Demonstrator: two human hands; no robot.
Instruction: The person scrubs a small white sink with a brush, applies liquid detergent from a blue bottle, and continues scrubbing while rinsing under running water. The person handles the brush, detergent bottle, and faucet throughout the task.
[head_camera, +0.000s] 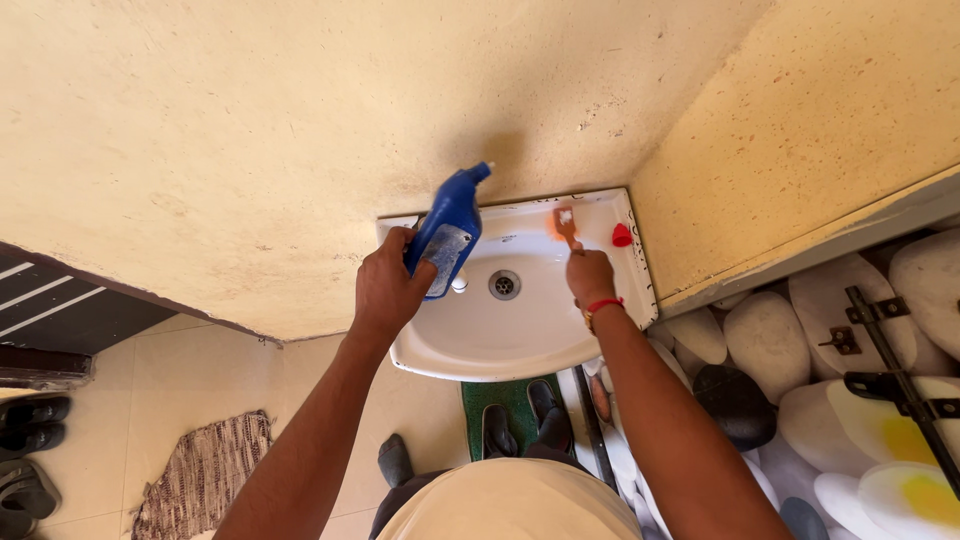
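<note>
Both forearms reach over a white sink (470, 345), its basin showing no foam yet. Left hand (388, 290) wraps tight around a tilted blue bottle (447, 228) at the back-left corner; right hand (591, 276) clasps an orange brush (565, 226) on the back rim.

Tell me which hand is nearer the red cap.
Right. The right hand, holding a brush, is just left of the red cap; the left hand, gripping the blue bottle, is across the sink.

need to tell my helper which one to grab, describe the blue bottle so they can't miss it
Find the white wall-mounted sink in the corner. Over its back left edge, the left hand holds the blue bottle. It is the only blue thing there, with a grey label.
</note>
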